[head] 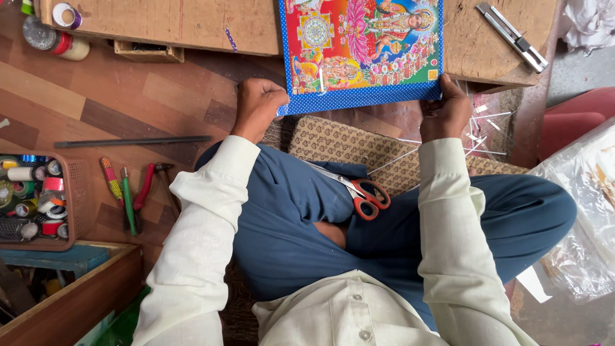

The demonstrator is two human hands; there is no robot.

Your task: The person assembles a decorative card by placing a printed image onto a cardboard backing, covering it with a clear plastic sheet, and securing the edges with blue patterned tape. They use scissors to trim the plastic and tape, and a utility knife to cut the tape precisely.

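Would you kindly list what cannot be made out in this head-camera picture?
- Colourful blue-bordered printed picture: its upper part is cut off by the top edge of the head view.
- Left hand and right hand: fingertips are curled at the picture's lower edge, so their grip is hidden.
- Red-handled scissors: blade tips are hidden in the folds of the blue trousers.
- Brown basket of tape rolls: cut off by the left edge.

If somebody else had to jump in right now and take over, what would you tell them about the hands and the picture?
Left hand: gripping the near left corner of the colourful picture.
Right hand: gripping its near right corner.
The picture lies flat on the low wooden board, near edge hanging over toward the lap.
Orange-handled scissors rest on the person's leg; a utility knife lies on the board's right end.
Done: picture laid out and held at both corners.
Left: no cutting shows yet; tools are untouched.
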